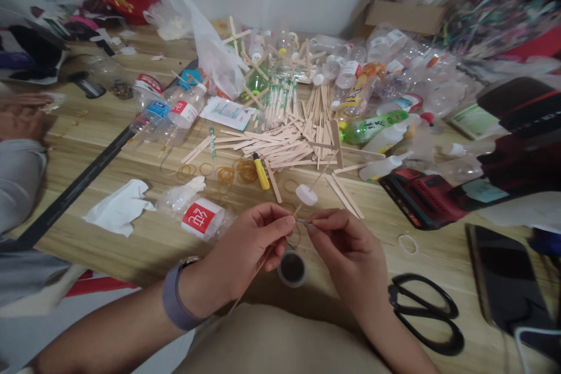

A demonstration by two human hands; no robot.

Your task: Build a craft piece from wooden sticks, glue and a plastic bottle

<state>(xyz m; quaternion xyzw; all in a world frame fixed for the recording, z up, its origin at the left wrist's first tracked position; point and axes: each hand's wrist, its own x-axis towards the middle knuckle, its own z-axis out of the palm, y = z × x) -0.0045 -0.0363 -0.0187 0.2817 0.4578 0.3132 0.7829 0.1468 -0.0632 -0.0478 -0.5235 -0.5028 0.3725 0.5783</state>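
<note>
My left hand [258, 239] is closed with a thin wooden stick [256, 272] in its grip; the stick slants from my lap up past the fingers. Facing it, my right hand [346, 251] pinches a thin grey wire-like piece [307, 223] whose other end meets the left fingertips. Just beyond the fingers is a pale round bottle cap [307, 194], with a thin stick poking out of its far side; whether this is the held stick I cannot tell. Below the hands stands a small round container [292, 269] with a dark inside.
Craft sticks [284, 143] lie heaped ahead, near rubber bands [245, 170] and a yellow-handled tool [262, 172]. A labelled plastic bottle [204, 219] lies left. Black scissors [423, 310], a phone [511, 274] and a red-black power tool [433, 196] are right. Another person's hand [24, 120] rests far left.
</note>
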